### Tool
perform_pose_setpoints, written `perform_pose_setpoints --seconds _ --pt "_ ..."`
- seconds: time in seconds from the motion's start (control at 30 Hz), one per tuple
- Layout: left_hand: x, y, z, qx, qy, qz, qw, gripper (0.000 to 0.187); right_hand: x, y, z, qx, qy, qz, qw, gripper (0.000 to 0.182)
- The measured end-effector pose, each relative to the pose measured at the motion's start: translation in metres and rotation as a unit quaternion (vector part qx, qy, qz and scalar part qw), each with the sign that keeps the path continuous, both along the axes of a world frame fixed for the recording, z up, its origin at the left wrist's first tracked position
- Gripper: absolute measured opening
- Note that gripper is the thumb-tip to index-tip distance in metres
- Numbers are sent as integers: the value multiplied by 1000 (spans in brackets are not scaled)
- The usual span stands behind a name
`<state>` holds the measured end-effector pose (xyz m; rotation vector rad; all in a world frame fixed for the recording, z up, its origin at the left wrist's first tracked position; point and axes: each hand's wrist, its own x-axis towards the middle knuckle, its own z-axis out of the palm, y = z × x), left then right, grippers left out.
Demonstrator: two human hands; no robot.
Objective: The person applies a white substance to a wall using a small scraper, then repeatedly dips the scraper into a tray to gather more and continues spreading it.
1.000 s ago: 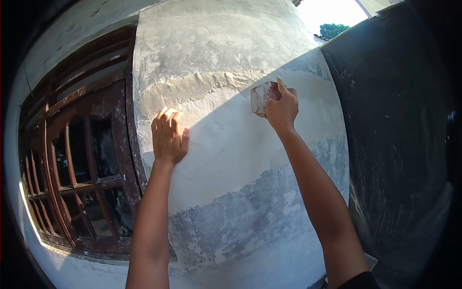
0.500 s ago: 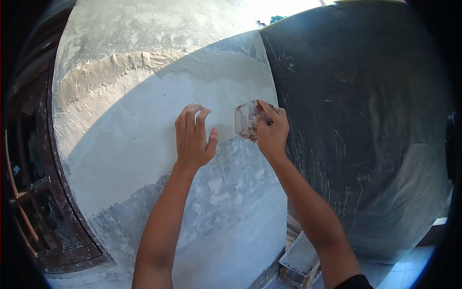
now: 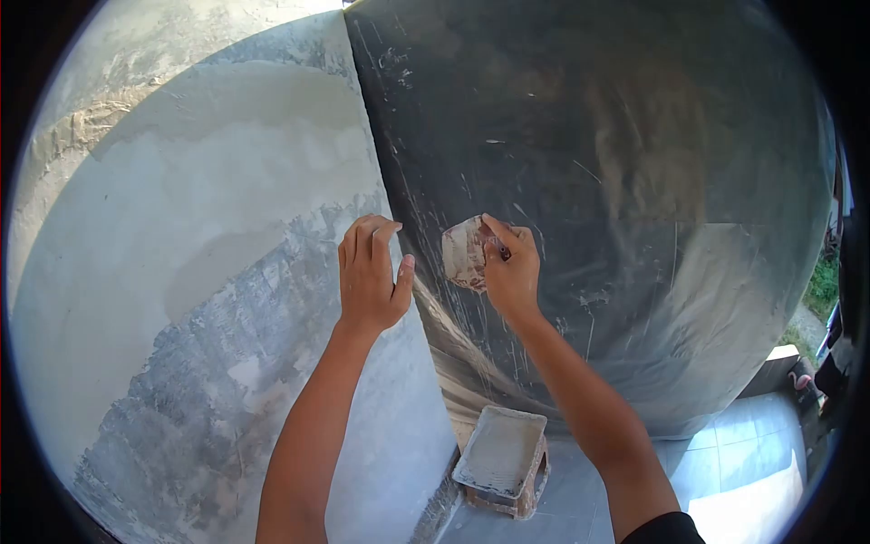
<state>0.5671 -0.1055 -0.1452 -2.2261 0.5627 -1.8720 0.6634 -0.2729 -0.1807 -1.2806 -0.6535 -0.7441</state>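
Note:
My right hand [image 3: 515,272] is closed around a wide scraper [image 3: 465,256], its flat blade smeared with whitish filler and pointing left. The handle is mostly hidden in my fist. To the left, my left hand [image 3: 372,276] hangs empty with its fingers loosely curved and the thumb apart. Behind the left hand is a wall [image 3: 245,181] with smooth pale filler on its upper part and rough grey patches lower down. The scraper overlaps a dark plastic sheet [image 3: 562,136] in this view.
A filler-coated tray [image 3: 501,451] rests on a small wooden stool [image 3: 526,497] at the wall's foot. The dark sheet hangs along the wall's right edge. Pale tiles [image 3: 725,453] cover the floor at the lower right, with sunlight on them.
The view has swung right and down, bringing the tray and stool fully into sight and leaving the dark window frame out. Both hands keep nearly the same pose, the scraper still held.

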Motion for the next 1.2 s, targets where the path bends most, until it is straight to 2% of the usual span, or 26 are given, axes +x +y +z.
perform_pose_setpoints --seconds 0.17,0.27,0.43,0.57,0.63,0.73,0.83,0.97,1.2 --pt "54 -22 -60 -54 72 -34 995 37 49 -27 -58 -44 7 -49 998 41" --pt "80 -29 -102 -105 117 -47 987 38 66 -41 -92 -74 27 -41 996 48" --pt "117 -28 -186 -191 219 -51 956 39 89 -55 -154 -181 142 -70 971 64" --pt "142 -15 -261 -227 277 -47 933 41 106 -45 -226 -146 167 -74 972 64" --pt "149 -11 -298 -263 312 -40 912 40 108 -42 -256 -140 248 -25 958 60" --pt "156 -4 -354 -291 351 -35 890 40 114 -31 -304 -155 310 12 938 52" --pt "153 2 -410 -342 408 -29 846 40 121 -21 -368 -236 310 -14 921 46" --pt "145 11 -478 -404 444 -9 799 45 116 -6 -430 -259 354 3 899 43" --pt "122 21 -583 -425 520 27 740 47 108 10 -525 -310 443 10 841 43"
